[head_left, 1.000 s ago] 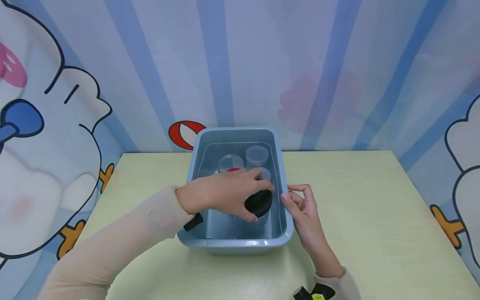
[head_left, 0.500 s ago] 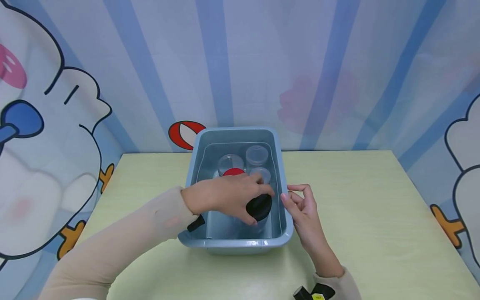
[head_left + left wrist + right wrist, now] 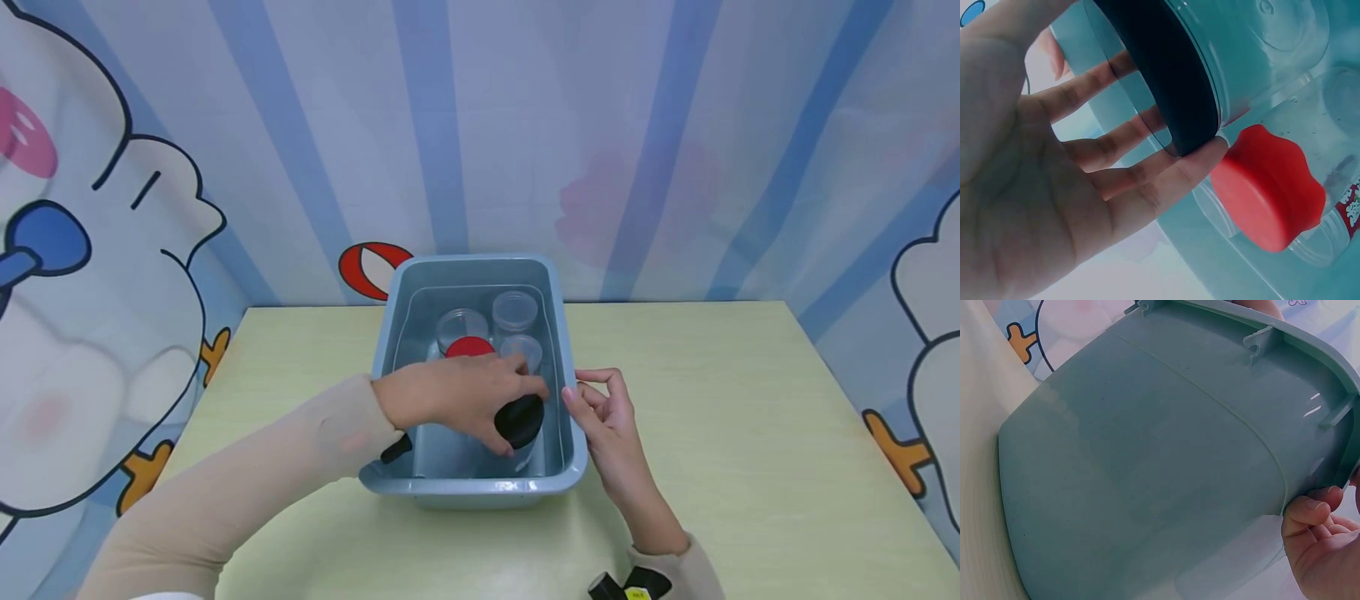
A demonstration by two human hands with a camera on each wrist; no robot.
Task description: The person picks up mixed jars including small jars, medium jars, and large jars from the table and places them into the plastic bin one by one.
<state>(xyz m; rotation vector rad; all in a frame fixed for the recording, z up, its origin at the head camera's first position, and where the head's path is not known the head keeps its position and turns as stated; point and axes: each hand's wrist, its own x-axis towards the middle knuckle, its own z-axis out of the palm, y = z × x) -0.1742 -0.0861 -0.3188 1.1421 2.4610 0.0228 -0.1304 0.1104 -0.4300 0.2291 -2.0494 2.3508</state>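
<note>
A light blue plastic bin [image 3: 480, 486] stands on the table. Inside it, my left hand [image 3: 467, 397] grips a clear jar by its black lid [image 3: 520, 422]; in the left wrist view the fingers curve round the rim of that lid and the jar's transparent body [image 3: 1266, 44] shows beyond it. Close to the fingertips lies a red scalloped lid [image 3: 1266, 187] on a clear jar. With thumb and fingers, my right hand [image 3: 611, 429] holds the bin's right rim; the right wrist view shows those fingertips at the bin's outer wall [image 3: 1135, 456].
Several clear round containers, including a far one [image 3: 514, 310] and a left one [image 3: 461, 327], occupy the bin's far half. The pale wooden table [image 3: 750, 433] extends to both sides. A blue striped cartoon backdrop [image 3: 510, 125] rises behind it.
My left hand has shifted slightly toward me and to the right with the black-lidded jar, uncovering more of the red lid. The right hand stays at the bin's rim.
</note>
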